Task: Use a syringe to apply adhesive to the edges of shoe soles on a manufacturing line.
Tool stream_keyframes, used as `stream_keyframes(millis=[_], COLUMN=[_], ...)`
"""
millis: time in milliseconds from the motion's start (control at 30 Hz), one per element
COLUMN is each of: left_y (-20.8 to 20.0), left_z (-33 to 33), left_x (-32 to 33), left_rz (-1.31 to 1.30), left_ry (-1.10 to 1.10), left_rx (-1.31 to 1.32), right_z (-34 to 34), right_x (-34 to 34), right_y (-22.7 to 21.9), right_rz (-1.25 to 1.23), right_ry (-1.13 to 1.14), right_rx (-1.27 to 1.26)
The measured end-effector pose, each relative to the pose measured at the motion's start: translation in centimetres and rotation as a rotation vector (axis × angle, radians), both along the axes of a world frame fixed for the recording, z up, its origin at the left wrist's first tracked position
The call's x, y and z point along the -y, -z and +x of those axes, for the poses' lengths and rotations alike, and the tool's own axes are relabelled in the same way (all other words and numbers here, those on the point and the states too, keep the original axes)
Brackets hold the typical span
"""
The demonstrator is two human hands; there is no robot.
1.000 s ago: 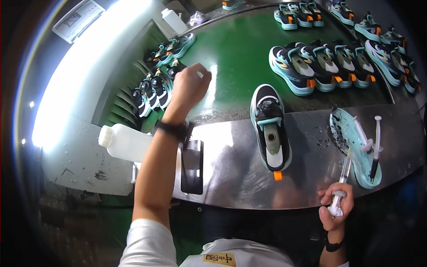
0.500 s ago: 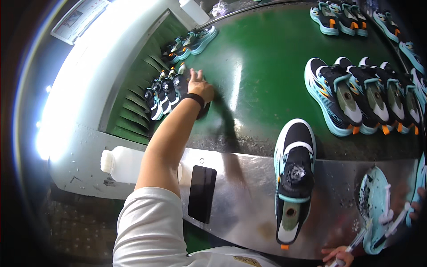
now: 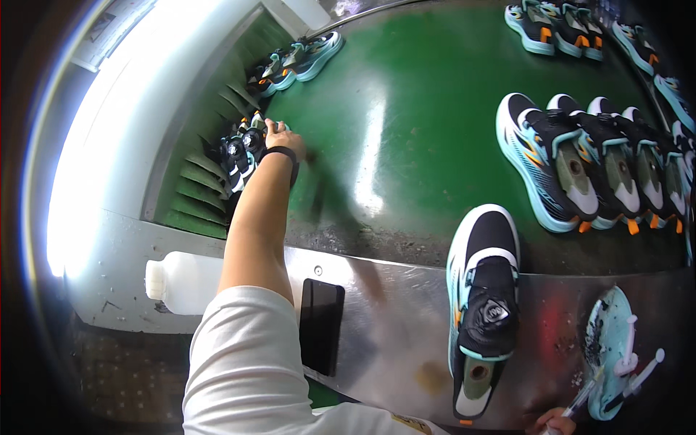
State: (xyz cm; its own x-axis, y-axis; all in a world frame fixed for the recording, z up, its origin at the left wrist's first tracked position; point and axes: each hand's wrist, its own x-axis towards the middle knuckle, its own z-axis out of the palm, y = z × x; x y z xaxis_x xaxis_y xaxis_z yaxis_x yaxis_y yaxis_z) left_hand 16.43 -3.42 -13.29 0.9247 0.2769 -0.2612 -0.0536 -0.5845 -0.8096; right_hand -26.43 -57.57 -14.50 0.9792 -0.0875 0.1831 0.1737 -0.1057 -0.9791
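Note:
My left arm stretches far to the left. There my left hand, with a black band at the wrist, has its fingers bent over the near-side end of a row of black, white and aqua shoes; it partly hides the shoe under it. Low at the right, my right hand is closed round a thin pale brush-like stick, which reaches to an aqua, sole-shaped tray with black smears. A single shoe with a dial on its tongue lies between my hands, toe pointing away, on the metal ledge.
Several shoes line the right of the green surface, with more behind. Other shoes lie at the far left, by slotted green flaps. A white bottle and a black phone flank my left arm.
My left hand has moved left, closer against the row of shoes. My right hand still holds the stick by the tray. Another person's fingers at the right edge have left the view.

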Motion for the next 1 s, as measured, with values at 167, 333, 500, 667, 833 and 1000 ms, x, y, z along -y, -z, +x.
stream_keyframes(millis=[167, 333, 500, 667, 833, 1000], left_y=[-1.3, -3.0, -4.4, -7.6, -10.9, -11.5], left_z=[-0.2, -6.3, -13.5, -19.1, -25.6, -28.0], left_x=[6.9, 20.2, 29.1, 32.2, 31.3, 30.4], left_rz=[-0.487, -1.678, -2.188, -2.403, -2.423, -2.440], left_ry=[0.150, -0.400, -0.487, -0.274, 0.492, 0.761], left_rx=[0.359, -0.106, -0.345, -0.134, -0.267, -0.532], right_z=[0.4, -0.3, -1.1, -1.3, -2.5, -0.5], right_x=[-0.3, 0.1, 0.5, 0.1, -1.4, -2.4], right_y=[0.3, 0.7, -1.3, -4.1, -8.1, -10.4], right_rz=[0.188, 0.228, 0.219, 0.252, 0.555, 0.539], right_ry=[0.061, 0.086, 0.057, 0.117, -0.432, -0.715], right_rx=[0.017, -0.076, -0.108, -0.006, 0.203, 0.200])
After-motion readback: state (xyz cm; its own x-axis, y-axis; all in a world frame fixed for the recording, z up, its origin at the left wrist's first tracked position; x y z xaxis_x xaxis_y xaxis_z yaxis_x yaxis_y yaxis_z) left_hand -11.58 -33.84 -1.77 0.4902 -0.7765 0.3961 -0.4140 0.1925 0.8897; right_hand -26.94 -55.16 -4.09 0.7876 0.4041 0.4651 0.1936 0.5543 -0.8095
